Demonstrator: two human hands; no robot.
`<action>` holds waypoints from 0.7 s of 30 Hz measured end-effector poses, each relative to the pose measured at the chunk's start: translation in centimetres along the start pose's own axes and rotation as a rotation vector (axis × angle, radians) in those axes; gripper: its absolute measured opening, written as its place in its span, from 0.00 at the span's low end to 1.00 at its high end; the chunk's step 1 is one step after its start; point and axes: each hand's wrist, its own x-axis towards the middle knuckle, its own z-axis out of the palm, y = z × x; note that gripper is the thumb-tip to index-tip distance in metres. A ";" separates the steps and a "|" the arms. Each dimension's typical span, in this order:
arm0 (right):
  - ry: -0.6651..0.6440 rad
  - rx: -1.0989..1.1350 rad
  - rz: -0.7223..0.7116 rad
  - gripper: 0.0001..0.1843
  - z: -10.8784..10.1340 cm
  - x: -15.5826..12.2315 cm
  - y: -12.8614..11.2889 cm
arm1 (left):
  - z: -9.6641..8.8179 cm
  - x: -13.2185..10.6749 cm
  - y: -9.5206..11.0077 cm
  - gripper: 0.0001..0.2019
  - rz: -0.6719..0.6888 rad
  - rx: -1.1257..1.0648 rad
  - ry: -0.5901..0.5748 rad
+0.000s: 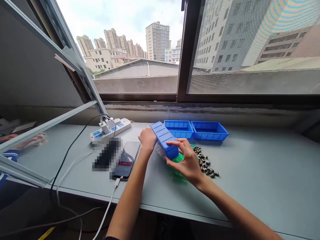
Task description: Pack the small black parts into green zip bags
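A blue plastic bin [163, 138] is tilted on its side above the table, its ribbed outer face toward me. My right hand [185, 158] grips its near end between thumb and fingers. At the far left end, my left hand [148, 137] is closed against the bin, its fingertips hidden. Clear plastic film [160, 151] shows under the bin's left side. Below lies a green plastic bag [178, 170], partly covered by my right hand. Beside it is a pile of small dark metal parts [205, 163], too small to name.
Two more blue bins [178, 129] [210, 131] stand side by side near the window wall. To the left are a phone [127, 160] on a white cable, a blurred dark object [107, 155] and a power strip [111, 130]. A metal frame [50, 120] separates another person's hands [31, 140].
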 end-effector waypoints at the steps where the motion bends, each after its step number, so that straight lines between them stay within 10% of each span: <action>1: 0.006 0.002 -0.001 0.21 0.0 0.0 0.0 | 0.0 0.0 0.0 0.12 -0.005 0.001 -0.003; 21: 0.098 0.046 -0.054 0.19 0.2 0.0 0.4 | -0.1 0.2 -0.6 0.13 -0.027 0.030 -0.073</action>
